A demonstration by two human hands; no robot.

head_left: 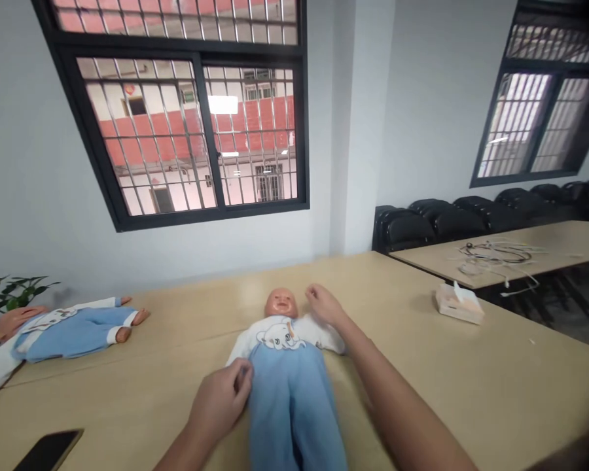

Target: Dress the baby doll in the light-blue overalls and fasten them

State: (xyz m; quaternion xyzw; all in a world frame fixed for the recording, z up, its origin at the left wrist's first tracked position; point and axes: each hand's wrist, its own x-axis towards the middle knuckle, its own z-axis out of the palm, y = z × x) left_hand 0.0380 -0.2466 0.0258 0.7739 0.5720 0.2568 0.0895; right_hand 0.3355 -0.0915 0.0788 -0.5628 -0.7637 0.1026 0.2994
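Note:
A baby doll (281,303) lies face up on the table before me, its head toward the window. It wears a white top with a cartoon animal face (279,335) and light blue trousers (294,399). My left hand (222,399) is closed beside the doll's waist, its fingertips at the end of the white sleeve; a bit of blue shows between them, but what they grip is unclear. My right hand (324,305) is curled closed by the doll's head, above the other white sleeve (326,337). Its fingertips hide whatever may be in them.
At the left lies a second doll (78,330) in matching clothes, near a potted plant (14,294). A phone (49,451) rests at the lower left. A tissue pack (460,303) sits to the right. Cables (495,254) lie on another table, with black chairs (436,219) behind.

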